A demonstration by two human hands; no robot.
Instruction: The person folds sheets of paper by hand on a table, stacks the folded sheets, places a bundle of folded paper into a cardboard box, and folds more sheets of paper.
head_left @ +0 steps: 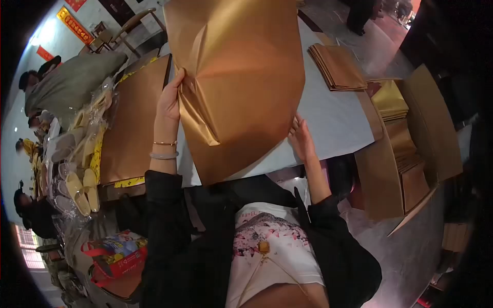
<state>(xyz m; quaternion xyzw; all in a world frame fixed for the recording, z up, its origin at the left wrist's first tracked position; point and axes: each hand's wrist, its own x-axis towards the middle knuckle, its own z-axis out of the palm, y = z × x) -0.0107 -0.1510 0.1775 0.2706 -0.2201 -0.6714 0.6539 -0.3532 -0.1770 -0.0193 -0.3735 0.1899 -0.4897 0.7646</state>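
Left hand (168, 102): grip closed on the left edge of a large gold sheet (246, 66), thumb on the near face. Right hand (303, 139): grip open, fingers extended at the sheet's lower right edge (contact there not clear). Sheet lies over the middle of the white-covered tabletop (336, 120), its lowest corner reaching the near edge; a sharp crease and fold run beside the left hand.

Folded gold stack (336, 66): on the tabletop, toward the far right corner. Open cardboard carton (377, 177): just beside the right edge, with more folded gold pieces (390, 102) inside. Left of the sheet: a flat brown panel (136, 120) over yellow patterned material (96, 154). Further left, pale slippers (77, 192) amid clear plastic.
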